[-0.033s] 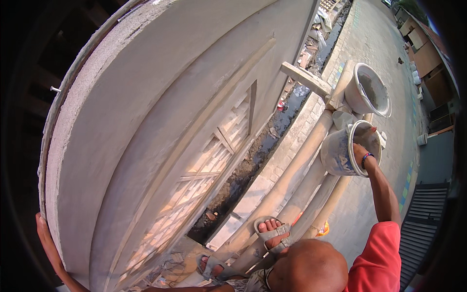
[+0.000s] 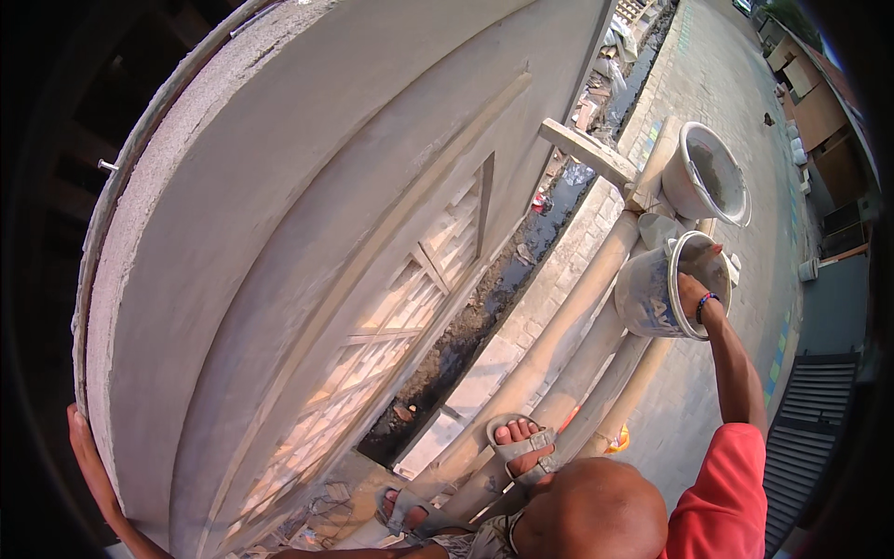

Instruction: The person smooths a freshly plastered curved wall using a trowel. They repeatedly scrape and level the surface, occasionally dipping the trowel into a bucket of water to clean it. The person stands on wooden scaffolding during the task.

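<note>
My right hand (image 2: 691, 296), with a beaded bracelet at the wrist, reaches into a whitish bucket (image 2: 647, 296) smeared with grey. Its fingers look curled, partly hidden inside; what they hold cannot be made out. A reddish-brown tip (image 2: 715, 250) shows near the far rim. At the far left, my left hand (image 2: 80, 430) grips the rough outer edge of a grey plastered wall (image 2: 270, 214), its fingers partly hidden. Just beyond the first bucket stands another bucket (image 2: 678, 182) with grey material inside.
Sandalled feet (image 2: 523, 449) rest on long round poles (image 2: 549, 321) beside the wall. A short beam (image 2: 587, 152) juts from the wall near the poles' far end. Below runs a dark drainage ditch (image 2: 512, 279) with rubble. A nail (image 2: 108, 165) sticks out of the wall's left edge.
</note>
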Available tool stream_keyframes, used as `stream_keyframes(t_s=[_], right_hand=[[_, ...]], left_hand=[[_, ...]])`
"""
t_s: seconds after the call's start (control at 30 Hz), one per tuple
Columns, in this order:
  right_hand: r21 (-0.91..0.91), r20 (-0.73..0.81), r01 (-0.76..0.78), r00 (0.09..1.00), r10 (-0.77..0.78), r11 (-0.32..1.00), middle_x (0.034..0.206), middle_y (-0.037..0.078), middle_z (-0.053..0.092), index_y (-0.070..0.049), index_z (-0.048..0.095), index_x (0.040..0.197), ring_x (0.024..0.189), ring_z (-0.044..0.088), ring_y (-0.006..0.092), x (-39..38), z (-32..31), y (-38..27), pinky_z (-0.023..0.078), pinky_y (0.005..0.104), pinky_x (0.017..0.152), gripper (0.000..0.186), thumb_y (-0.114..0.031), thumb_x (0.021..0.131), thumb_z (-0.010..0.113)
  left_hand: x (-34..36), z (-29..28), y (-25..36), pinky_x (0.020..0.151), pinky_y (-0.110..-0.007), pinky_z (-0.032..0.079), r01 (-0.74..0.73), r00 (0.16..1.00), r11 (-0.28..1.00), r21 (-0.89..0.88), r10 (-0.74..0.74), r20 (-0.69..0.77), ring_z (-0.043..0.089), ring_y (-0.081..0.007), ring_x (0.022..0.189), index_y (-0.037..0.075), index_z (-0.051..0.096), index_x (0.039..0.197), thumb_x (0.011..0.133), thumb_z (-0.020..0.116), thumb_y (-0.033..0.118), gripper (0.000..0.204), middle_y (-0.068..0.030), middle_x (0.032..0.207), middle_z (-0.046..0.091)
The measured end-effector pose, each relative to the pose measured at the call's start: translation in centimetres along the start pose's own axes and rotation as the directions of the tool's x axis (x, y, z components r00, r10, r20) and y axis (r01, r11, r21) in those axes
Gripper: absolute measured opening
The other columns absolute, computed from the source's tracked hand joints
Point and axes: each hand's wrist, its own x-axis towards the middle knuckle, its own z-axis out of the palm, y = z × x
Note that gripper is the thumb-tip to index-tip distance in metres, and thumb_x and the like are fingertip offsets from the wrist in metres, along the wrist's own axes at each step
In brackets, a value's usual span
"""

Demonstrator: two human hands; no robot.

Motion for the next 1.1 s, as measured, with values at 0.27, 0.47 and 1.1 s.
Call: stream_keyframes(t_s=[0.27, 0.47, 1.1], right_hand=[[0.554, -0.117, -0.088, 0.976, 0.182, 0.828, 0.089, 0.017, 0.071, 0.003, 0.071, 0.099, 0.084, 0.068, 0.0288, -8.2, -8.1, -1.7, 0.051, 0.0368, 0.079, 0.025, -0.01, 0.079, 0.063], [0.65, -0.327, -0.089, 0.863, 0.384, 0.755, 0.092, 0.009, 0.068, 0.006, 0.065, 0.112, 0.082, 0.062, 0.0132, -11.0, -12.4, -0.6, 0.049, 0.0288, 0.074, 0.026, -0.008, 0.093, 0.055], [0.313, -0.714, 0.371, 0.699, -0.041, 0.874, 0.114, 0.023, 0.068, -0.007, 0.066, 0.123, 0.107, 0.065, 0.0375, 17.0, -24.0, -23.3, 0.049, 0.0428, 0.094, 0.037, -0.023, 0.089, 0.063]], left_hand=[[0.1, 0.9, -2.2, 0.117, -0.037, 0.025, -0.011, 0.997, 0.99, -0.142, 0.0, -0.08, 0.041, -0.027, 0.137, 0.001, 0.045, 0.145, 0.103, 0.042, 0.052, 0.067, -0.0146, 0.147, 0.047], [-0.2, 1.0, -1.8, 0.116, -0.037, 0.025, 0.002, 0.999, 0.976, -0.219, -0.014, -0.051, 0.042, -0.0267, 0.136, 0.0, 0.045, 0.144, 0.103, 0.041, 0.053, 0.067, -0.0151, 0.147, 0.047], [0.1, 0.4, -3.5, 0.117, -0.037, 0.024, -0.091, 0.988, 0.986, -0.137, 0.072, -0.136, 0.04, -0.026, 0.137, -0.001, 0.044, 0.145, 0.103, 0.043, 0.049, 0.065, -0.0148, 0.147, 0.046]])
